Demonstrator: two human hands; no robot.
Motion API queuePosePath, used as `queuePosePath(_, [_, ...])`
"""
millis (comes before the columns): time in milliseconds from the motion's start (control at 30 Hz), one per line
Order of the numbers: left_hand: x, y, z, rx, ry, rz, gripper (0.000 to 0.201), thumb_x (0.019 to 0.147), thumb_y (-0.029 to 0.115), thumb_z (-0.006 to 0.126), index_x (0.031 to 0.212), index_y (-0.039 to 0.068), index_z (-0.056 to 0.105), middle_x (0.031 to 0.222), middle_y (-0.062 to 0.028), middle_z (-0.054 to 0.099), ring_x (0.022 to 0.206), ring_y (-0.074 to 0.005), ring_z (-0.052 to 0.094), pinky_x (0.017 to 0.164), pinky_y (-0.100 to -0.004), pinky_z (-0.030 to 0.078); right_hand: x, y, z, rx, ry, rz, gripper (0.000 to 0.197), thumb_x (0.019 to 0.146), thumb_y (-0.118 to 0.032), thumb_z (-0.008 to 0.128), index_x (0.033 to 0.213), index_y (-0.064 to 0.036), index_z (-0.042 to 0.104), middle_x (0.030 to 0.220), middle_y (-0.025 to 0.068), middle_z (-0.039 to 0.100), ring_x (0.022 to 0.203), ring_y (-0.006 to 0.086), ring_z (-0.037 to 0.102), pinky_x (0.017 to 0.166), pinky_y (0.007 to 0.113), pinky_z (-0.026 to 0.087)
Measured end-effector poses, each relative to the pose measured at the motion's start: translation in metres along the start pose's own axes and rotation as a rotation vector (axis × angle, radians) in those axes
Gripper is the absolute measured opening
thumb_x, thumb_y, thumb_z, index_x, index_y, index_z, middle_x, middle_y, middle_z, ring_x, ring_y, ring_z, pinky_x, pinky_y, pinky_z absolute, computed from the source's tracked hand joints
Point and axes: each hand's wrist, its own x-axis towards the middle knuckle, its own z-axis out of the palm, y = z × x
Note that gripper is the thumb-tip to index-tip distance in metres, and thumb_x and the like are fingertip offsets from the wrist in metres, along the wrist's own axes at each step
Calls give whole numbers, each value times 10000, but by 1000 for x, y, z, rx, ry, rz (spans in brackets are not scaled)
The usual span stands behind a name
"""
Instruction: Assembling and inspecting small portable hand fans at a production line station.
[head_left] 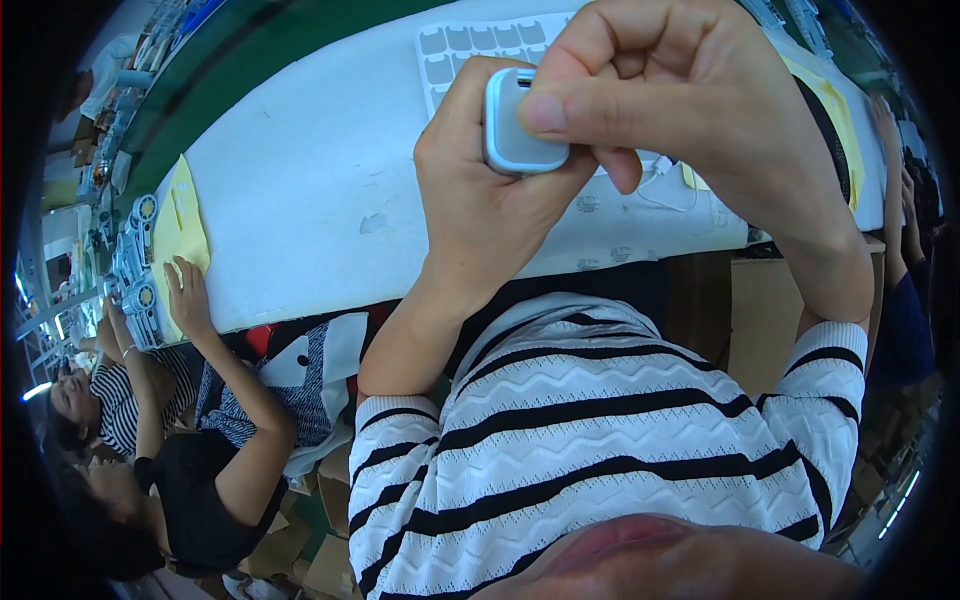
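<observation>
Held up in front of me is a small rounded box-shaped device (497,130) with a light blue rim and a flat grey face. My left hand (480,180) wraps round it from below and the left side. My right hand (640,100) is closed, its thumb tip lying on the upper right of the grey face and its forefinger curled to meet it. What the right fingers pinch, if anything, is hidden. Behind the hands lies a white sheet (480,22) with rows of grey notched shapes, similar in outline to the device's face.
The white table (300,190) curves across the view. A short white cable (660,178) lies right of my hands. At left are a yellow sheet (180,225), a co-worker's hand (187,290) and several light blue handheld devices (140,260). Another person's arms (890,160) show at far right.
</observation>
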Motion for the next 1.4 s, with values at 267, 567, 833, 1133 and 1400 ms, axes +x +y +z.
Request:
queuePosePath(267, [-2,-2,2,-15,0,-42,321,650,-7,756,901,43,562,727,-47,597,604,-132,536,554,-247,452,-5,-10,3,-156,77,105,175,865,-134,696,870,30,634,674,18,587,487,9,446,417,107,311])
queuePosePath(567, [-7,-14,5,107,7,73,352,621,5,775,901,49,567,790,-42,598,641,-145,531,577,-253,442,-6,13,-3,-518,140,-219,170,880,-119,655,957,26,608,729,11,572,531,21,438,456,132,341])
queuePosePath(833, [0,-17,8,305,43,241,365,615,8,773,920,61,580,828,-33,593,673,-162,529,619,-255,440,1,52,4,-129,193,-559,126,911,-115,603,975,-21,657,712,-8,581,564,45,467,532,155,406])
queuePosePath(1133, [88,-33,-71,438,-278,290,356,754,277,725,984,37,597,896,-82,595,762,-180,542,725,-291,437,-32,35,-110,-562,705,-739,178,893,-48,593,1057,17,577,782,29,568,632,54,481,567,152,410])
queuePosePath(1400, [218,-187,-152,1597,-726,660,318,799,212,642,1085,91,576,1092,-123,573,1054,-277,516,991,-414,353,-83,116,-74,-1029,592,-94,151,895,-157,619,1007,-65,662,839,83,623,643,166,562,558,257,466])
